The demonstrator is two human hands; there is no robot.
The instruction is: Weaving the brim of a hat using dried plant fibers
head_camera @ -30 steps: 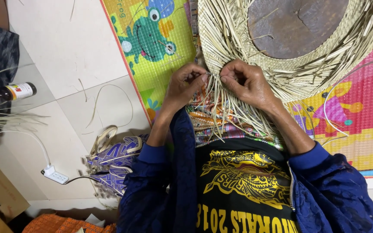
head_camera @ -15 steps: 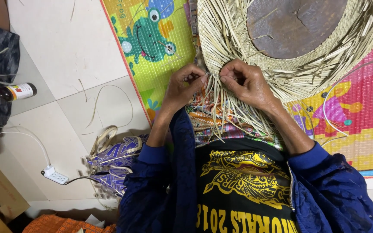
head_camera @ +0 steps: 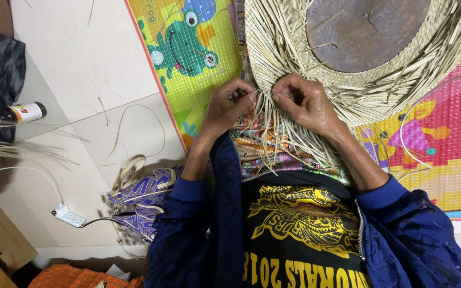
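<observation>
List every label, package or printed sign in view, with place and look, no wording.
Bottle: far left on the tiled floor, lying down, dark glass, white label with red and yellow.
Shirt print: on the person's chest, yellow design on black.
Play mat: under the woven straw, green cartoon frog.

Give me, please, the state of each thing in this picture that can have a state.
Left hand: fingers pinched on straw strands.
Right hand: fingers pinched on strands.
Woven straw piece: unfinished, loose strands at its edge.
Small bottle: lying on its side, capped.
Power strip: cable plugged in.
Jacket: unzipped.
</observation>
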